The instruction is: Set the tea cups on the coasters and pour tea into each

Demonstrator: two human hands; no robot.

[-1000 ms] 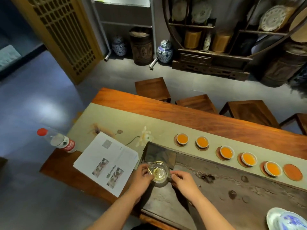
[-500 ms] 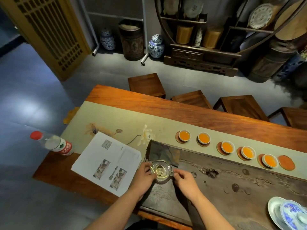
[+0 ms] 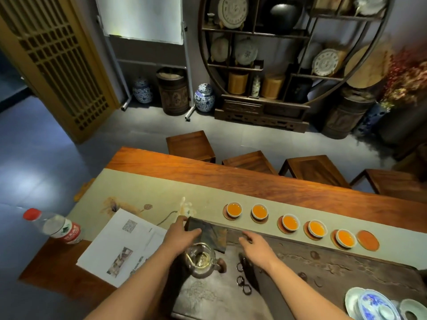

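Several white tea cups [image 3: 290,222] filled with amber tea stand on round brown coasters in a row on the grey runner [image 3: 143,192]. One coaster [image 3: 368,240] at the right end is bare. A glass pitcher [image 3: 201,259] sits on the dark stone tea tray [image 3: 323,269], nearly empty. My left hand [image 3: 181,237] rests on the tray's far left corner, fingers spread, holding nothing. My right hand [image 3: 256,248] hovers over the tray to the right of the pitcher, fingers apart and empty.
A printed sheet [image 3: 122,245] and a plastic water bottle [image 3: 54,226] lie at the table's left end. A blue-and-white lidded bowl on a saucer [image 3: 372,304] sits at the tray's right. Wooden stools [image 3: 190,145] line the far side.
Both hands have let go of the glass pitcher and moved away from it, the left up to the tray's corner, the right to the right. The camera has tilted upward.
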